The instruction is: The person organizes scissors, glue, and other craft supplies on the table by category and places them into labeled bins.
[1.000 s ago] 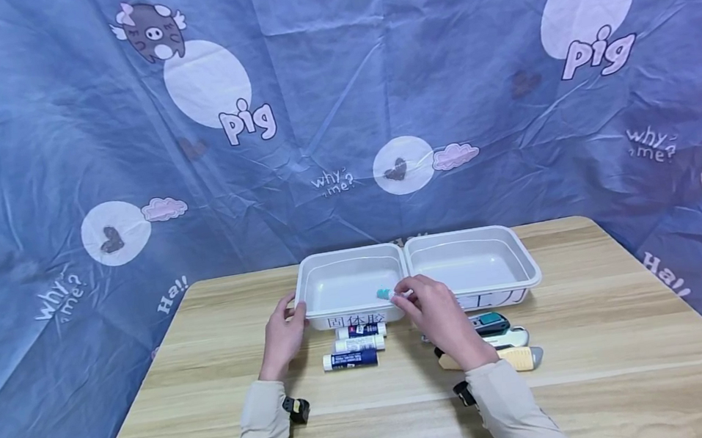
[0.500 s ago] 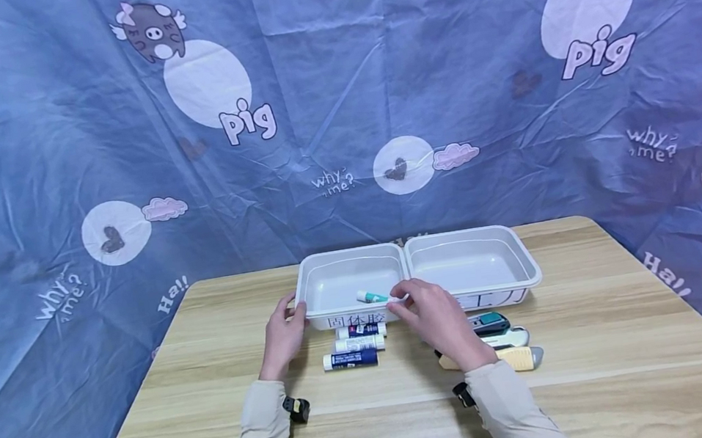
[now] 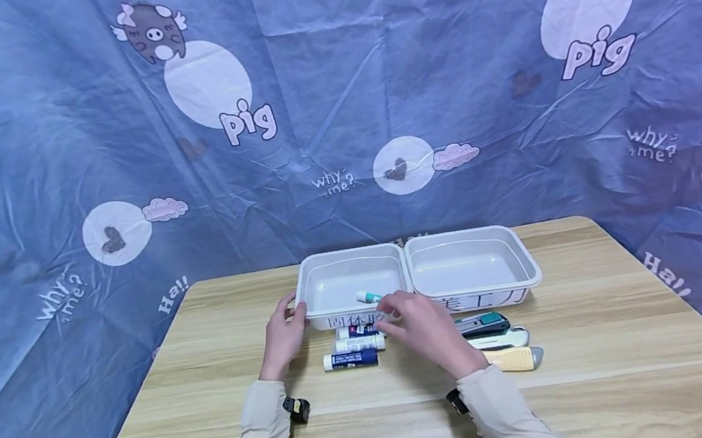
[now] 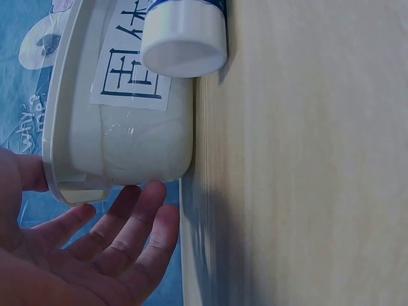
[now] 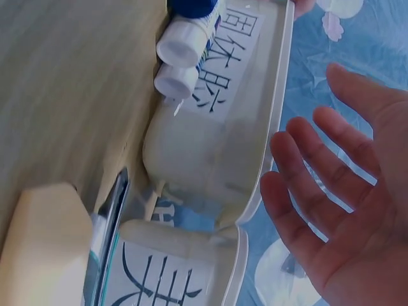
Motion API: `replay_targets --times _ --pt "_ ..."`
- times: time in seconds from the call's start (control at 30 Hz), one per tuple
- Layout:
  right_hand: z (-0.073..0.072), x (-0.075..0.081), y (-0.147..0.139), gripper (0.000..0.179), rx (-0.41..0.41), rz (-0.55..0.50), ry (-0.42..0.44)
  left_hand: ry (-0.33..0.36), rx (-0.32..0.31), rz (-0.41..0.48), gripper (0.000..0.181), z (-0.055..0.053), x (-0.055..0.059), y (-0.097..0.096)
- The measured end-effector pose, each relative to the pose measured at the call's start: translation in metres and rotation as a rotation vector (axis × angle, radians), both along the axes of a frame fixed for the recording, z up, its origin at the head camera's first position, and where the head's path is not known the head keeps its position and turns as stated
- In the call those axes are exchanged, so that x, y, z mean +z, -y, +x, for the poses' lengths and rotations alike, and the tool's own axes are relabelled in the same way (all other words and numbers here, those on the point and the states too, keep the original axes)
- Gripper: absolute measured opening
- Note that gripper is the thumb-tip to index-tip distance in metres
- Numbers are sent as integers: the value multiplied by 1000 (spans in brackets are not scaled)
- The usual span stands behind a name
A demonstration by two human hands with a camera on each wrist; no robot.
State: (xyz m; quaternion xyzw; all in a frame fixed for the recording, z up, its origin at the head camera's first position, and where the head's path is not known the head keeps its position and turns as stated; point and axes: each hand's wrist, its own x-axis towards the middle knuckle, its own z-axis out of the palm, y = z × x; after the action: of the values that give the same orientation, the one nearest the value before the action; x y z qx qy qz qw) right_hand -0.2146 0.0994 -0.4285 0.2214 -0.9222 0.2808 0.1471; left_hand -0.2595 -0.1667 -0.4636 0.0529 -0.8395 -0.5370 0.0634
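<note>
In the head view my left hand holds the left end of the left white bin. The left wrist view shows the thumb at its rim and fingertips against its outer wall. A small teal-and-white glue stick lies inside, partly covered by my right fingers in the head view. My right hand hovers at the bin's front edge, holding nothing, its fingers spread in the right wrist view. Just left of it, three glue sticks lie on the table in front of the bin: a dark blue one, a white one and another blue one.
A second white bin adjoins on the right. Both bins carry labels in Chinese characters. In front of it lie a teal-and-black utility knife, a white one and a yellow one. A blue patterned cloth hangs behind the table.
My right hand has let go of the teal-and-white glue stick, which now lies in the left bin. The hand then moved left and toward me. My left hand stays at the bin.
</note>
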Motion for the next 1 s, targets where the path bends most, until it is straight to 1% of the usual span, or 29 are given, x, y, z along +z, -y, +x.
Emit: replay_targets --times 0.13,0.4,0.6,0.87,1.0 --pt "1 -4 4 26 39 23 0 2 0 -2 48 -1 -1 0" --pt "5 -9 13 32 65 126 7 0 4 -1 48 -1 -2 0" --pt "8 -13 22 30 85 175 3 -2 1 2 48 0 -1 0" --pt "11 -18 27 28 104 219 6 9 4 2 48 0 -1 0" --pt "12 -19 29 29 125 222 13 15 5 1 49 0 0 -1"
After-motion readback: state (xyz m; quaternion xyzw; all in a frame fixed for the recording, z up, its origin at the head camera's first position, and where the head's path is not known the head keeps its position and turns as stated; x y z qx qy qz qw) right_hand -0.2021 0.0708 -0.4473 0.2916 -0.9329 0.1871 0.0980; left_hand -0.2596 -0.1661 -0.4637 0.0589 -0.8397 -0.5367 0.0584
